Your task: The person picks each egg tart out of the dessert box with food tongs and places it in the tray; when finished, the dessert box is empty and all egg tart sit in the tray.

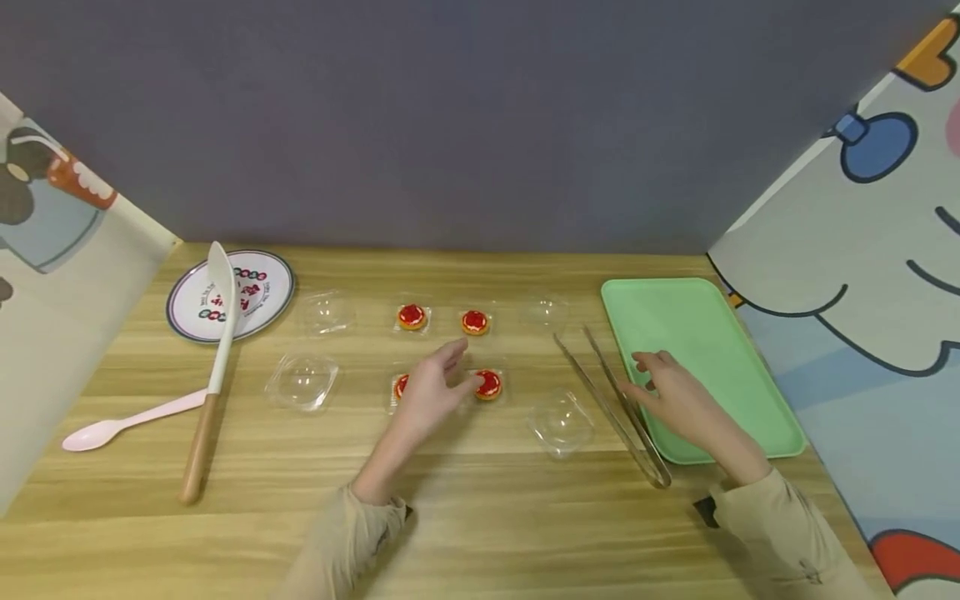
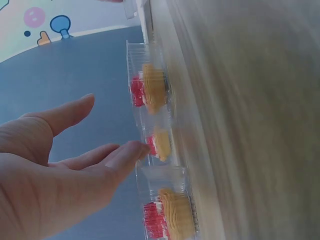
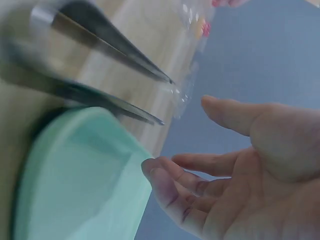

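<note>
Four small round tarts with glossy red tops sit in two rows near the middle of the pale wood-grain table (image 1: pixel 480 517), each in a clear plastic holder. The person's left hand (image 1: pixel 435 387) hangs over the front row, thumb spread well away from the fingers and nothing in its hold. It covers part of the front-left tart (image 1: pixel 401 385), and its thumb tip overlaps the front-right tart (image 1: pixel 491 385); whether it touches that one I cannot tell from this angle. The back-left tart (image 1: pixel 412 317) and back-right tart (image 1: pixel 474 322) lie beyond the hand.

The right hand (image 1: pixel 678 404) is over the near-left side of a pale green rectangular tray (image 1: pixel 720 358), empty, its fingers loosely bent and the thumb apart. Long silver metal tongs (image 3: pixel 115 44) lie just beside the tray, tips spread and pointing away from the person.

The step in hand looks like a reach among the tarts, before any grip. The next move seems to call for narrowing the left thumb and fingers onto one holder's edges, keeping clear of the soft-looking red top; using the tongs would first require a right-hand grasp.
</note>
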`<state>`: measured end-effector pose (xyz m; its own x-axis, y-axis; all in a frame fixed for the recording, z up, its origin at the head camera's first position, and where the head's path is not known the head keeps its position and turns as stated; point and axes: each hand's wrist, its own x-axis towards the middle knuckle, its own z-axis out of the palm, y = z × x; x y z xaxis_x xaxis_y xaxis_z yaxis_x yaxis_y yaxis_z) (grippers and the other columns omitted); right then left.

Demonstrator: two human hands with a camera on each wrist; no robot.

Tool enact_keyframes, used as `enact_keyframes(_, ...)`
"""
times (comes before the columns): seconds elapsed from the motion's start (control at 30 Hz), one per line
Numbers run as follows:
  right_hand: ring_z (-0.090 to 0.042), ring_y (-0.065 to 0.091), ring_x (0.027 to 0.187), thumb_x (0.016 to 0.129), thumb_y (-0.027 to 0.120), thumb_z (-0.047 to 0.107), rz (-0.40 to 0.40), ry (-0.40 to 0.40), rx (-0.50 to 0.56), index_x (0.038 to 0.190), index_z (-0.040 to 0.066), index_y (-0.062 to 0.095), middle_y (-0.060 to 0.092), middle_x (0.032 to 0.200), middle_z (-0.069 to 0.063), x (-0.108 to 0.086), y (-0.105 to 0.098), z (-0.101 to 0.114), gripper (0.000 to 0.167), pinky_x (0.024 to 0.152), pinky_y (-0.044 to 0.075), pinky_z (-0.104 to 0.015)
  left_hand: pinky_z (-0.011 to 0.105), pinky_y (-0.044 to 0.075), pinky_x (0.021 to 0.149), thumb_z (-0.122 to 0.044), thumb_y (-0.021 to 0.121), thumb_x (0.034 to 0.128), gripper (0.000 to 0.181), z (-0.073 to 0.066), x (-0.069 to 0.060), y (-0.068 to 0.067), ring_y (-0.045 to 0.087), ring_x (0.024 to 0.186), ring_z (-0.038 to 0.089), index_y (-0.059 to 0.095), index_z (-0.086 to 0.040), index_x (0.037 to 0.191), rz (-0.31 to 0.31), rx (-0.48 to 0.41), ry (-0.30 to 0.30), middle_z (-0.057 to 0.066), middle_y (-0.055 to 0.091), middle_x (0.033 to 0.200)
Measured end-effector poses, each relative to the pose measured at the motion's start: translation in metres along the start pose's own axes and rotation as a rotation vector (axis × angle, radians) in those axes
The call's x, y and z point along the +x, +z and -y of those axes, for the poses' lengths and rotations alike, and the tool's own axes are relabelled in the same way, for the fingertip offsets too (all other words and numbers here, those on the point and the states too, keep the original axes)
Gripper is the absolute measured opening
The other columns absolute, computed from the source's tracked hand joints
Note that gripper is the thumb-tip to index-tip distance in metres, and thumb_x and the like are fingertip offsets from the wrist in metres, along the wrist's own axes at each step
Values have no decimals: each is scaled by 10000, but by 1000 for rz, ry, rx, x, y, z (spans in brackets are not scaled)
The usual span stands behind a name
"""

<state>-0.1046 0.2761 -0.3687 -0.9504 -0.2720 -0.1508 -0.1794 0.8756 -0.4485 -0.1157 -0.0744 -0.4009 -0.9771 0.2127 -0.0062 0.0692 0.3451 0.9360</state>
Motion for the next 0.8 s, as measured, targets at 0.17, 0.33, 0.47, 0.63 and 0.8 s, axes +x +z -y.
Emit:
enact_keyframes(0.17, -393, 671, 963, 1076, 681, 248, 29, 4, -48, 1423, -213, 474, 580, 1180, -316, -24, 6, 1, 613, 746, 633, -527, 503, 480, 1167, -24, 801, 937, 689, -2, -4, 0, 546, 1400, 443, 479, 107, 1532, 4, 25, -31, 288, 508, 1554)
enact_keyframes(0.33, -327, 672, 855, 1050, 719, 247, 18, -21, -115, 1387, -241, 487, 571, 1178, -363, -36, 16, 4, 637, 666, 635, -447, 490, 463, 1179, 24, 815, 910, 752, 0, -6, 3, 511, 1427, 453, 432, 127, 1549, 45, -13, -51, 308, 461, 1579)
enact_keyframes(0.47, -276, 650, 742, 1016, 766, 249, -28, -41, -199, 1346, -252, 509, 555, 1168, -405, -39, 25, 6, 653, 516, 578, -329, 478, 459, 1180, 57, 816, 893, 777, 3, -5, 7, 492, 1437, 462, 409, 150, 1549, 71, -38, -46, 331, 433, 1586)
enact_keyframes(0.63, -335, 648, 744, 998, 788, 270, -66, -36, -259, 1331, -252, 514, 535, 1170, -419, -41, 33, 5, 677, 438, 548, -310, 467, 461, 1179, 98, 815, 869, 803, 5, -6, 10, 486, 1438, 473, 399, 152, 1553, 68, -49, -48, 336, 425, 1592)
enact_keyframes(0.8, -421, 613, 815, 980, 805, 310, -118, -51, -317, 1304, -231, 548, 548, 1123, -367, -40, 40, 5, 681, 458, 573, -388, 460, 474, 1170, 134, 820, 833, 856, 6, -8, 9, 497, 1432, 470, 379, 149, 1566, 54, -31, -48, 334, 425, 1594)
